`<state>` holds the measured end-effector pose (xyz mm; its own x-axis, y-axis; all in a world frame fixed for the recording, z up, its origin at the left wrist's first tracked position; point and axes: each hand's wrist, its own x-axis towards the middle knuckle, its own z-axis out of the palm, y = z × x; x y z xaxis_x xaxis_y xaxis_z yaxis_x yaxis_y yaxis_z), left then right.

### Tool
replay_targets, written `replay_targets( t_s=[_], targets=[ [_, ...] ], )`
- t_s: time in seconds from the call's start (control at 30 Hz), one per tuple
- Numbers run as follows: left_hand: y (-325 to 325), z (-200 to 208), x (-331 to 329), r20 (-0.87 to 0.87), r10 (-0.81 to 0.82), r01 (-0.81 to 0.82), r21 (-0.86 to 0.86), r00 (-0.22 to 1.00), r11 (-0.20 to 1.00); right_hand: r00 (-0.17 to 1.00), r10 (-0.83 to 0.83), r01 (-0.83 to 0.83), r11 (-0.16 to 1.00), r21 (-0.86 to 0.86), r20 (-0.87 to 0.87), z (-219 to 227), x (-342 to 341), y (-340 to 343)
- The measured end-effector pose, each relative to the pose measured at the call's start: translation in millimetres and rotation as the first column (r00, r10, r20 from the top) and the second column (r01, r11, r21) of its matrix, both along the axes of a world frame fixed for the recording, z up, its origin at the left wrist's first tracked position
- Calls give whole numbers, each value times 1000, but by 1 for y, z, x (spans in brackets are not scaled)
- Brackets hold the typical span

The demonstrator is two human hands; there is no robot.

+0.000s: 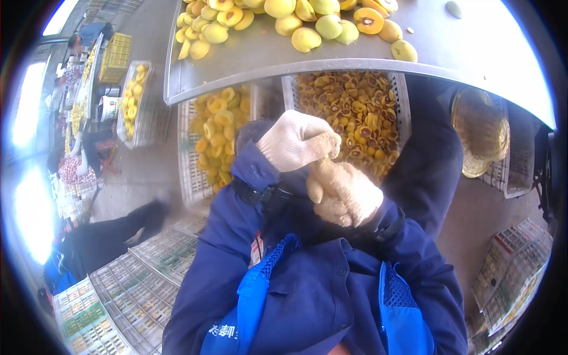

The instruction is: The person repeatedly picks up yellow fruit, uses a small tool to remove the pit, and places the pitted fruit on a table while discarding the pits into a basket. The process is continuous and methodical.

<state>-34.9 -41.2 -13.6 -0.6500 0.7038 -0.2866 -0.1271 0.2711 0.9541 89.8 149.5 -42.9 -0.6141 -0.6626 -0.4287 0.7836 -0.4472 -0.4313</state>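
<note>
My left hand point(297, 141), in a pale knitted glove, is closed with its fingertips pinched together. Just below it, my right hand point(344, 194) wears a similar, more yellowed glove, its fingers bent and pressed together. The two hands meet at the fingertips above my lap. Whatever lies between their fingers, if anything, is hidden. Beyond the hands, a crate point(404, 109) holds many brownish-orange cut pieces, some with dark centres. Left of it, another white crate point(184, 157) is filled with yellow peach halves point(220, 127).
A metal table point(248, 59) spans the far side, with whole and halved yellow peaches point(306, 39) on it. Empty-looking crates point(142, 287) are stacked at lower left, more crates point(512, 266) at right. A round golden basket point(480, 127) stands under the table. Other people work at far left.
</note>
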Motion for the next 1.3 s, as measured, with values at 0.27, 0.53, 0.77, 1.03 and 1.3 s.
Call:
replay_targets(
  t_s=[0.27,0.53,0.77,1.03,1.3],
  targets=[
    [8,-11,28,119,306,-328,337,945,882,973,-118,151,975,-163,199,20,0,-3],
    [33,0,55,423,418,-593,529,804,607,880,-158,287,928,-237,448,32,1,-11],
    [-14,-4,21,476,732,-868,356,487,346,909,172,13,899,438,-380,8,-23,2],
    [-102,31,-61,-730,555,-897,-186,399,401,989,-67,139,704,697,-130,-19,-35,19],
    [45,-12,-217,-822,304,-814,-289,481,504,998,-17,54,766,640,-63,-4,-36,21]
  ],
)
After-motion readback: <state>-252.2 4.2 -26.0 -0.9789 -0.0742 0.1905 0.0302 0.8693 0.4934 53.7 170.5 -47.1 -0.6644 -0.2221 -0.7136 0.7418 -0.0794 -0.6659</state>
